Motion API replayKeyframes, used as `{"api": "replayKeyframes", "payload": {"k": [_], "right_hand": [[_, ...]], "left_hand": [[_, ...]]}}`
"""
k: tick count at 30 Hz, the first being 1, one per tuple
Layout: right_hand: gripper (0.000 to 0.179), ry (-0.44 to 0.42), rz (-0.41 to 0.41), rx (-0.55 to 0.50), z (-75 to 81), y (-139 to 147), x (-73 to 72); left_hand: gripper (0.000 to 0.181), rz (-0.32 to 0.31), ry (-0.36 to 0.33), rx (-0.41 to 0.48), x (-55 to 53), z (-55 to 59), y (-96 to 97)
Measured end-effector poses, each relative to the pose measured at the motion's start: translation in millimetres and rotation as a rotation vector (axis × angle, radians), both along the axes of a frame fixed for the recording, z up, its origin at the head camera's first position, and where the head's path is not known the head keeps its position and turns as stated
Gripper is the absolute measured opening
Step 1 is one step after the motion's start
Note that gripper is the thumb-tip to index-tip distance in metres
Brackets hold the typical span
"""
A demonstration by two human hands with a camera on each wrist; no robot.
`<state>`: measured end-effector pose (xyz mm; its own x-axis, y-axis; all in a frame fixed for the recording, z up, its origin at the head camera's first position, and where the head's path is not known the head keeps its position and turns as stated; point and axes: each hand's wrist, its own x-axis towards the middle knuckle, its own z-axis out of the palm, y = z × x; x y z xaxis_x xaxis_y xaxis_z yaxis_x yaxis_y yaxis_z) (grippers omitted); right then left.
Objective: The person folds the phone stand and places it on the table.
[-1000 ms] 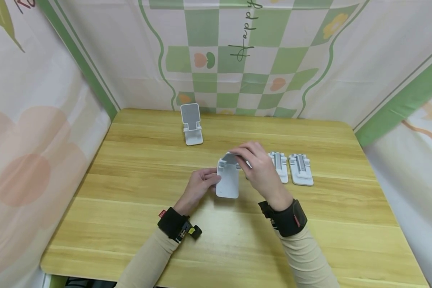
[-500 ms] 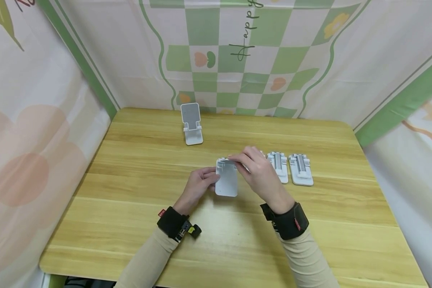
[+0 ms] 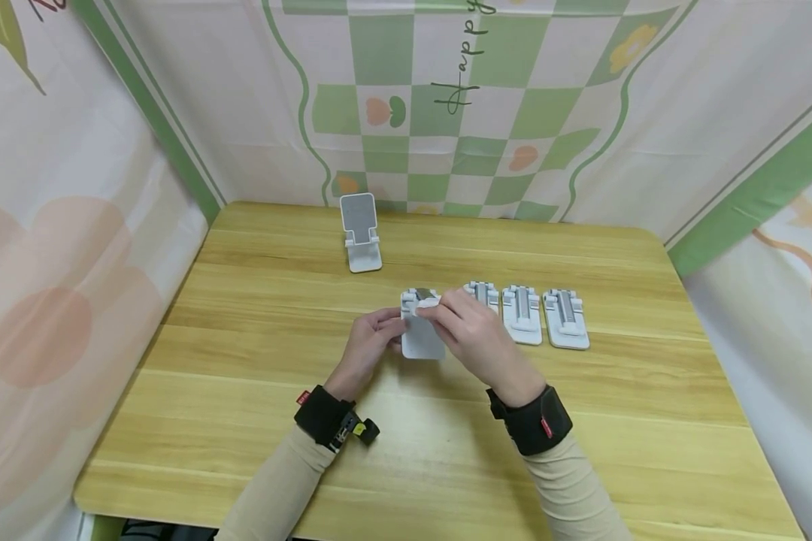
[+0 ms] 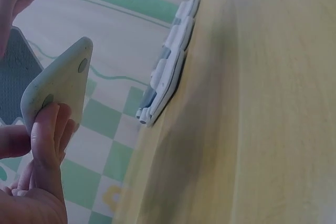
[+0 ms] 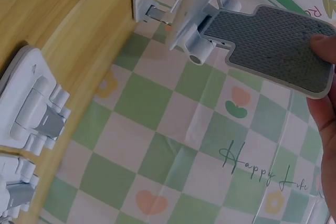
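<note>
A white phone stand (image 3: 422,344) is held up over the table between both hands. My left hand (image 3: 368,346) pinches the left edge of its base; in the left wrist view the fingers lie on the underside of the base (image 4: 63,80), near a round grey foot. My right hand (image 3: 480,330) pinches the free end of the hinged plate; the right wrist view shows the thumb on its grey textured pad (image 5: 275,45). In the head view that plate leans toward me over the base, partly hidden by the right fingers.
Right of the hands lie three folded phone stands in a row: one (image 3: 482,289) partly behind the right hand, a middle one (image 3: 528,330) and an outer one (image 3: 571,336). An unfolded stand (image 3: 363,257) stands at the back of the wooden table (image 3: 243,300), before a patterned cloth.
The hinged plate has swung from leaning back, through edge-on, to leaning toward me. The stand has shifted slightly left and away. The leftmost folded stand shows more beside my right hand.
</note>
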<state>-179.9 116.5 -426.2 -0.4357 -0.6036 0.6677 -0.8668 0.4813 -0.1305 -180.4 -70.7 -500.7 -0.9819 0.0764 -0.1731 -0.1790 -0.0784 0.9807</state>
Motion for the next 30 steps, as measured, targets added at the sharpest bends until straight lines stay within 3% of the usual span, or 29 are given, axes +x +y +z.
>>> {"api": "replayKeyframes", "payload": {"k": [8,16,30], "right_hand": [[0.025,0.076,0.021,0.037,-4.5,-3.3,0.8],[0.018,0.158,0.011,0.074,-8.8,-9.0,1.7],[0.014,0.160,0.013,0.117,-16.6,-12.0,2.4]], "left_hand": [[0.040,0.021,-0.002,0.040,-1.6,5.6,-0.3],[0.035,0.084,-0.007,0.090,-2.5,12.5,-0.4],[0.031,0.148,-0.040,0.202,-3.5,18.4,1.1]]}}
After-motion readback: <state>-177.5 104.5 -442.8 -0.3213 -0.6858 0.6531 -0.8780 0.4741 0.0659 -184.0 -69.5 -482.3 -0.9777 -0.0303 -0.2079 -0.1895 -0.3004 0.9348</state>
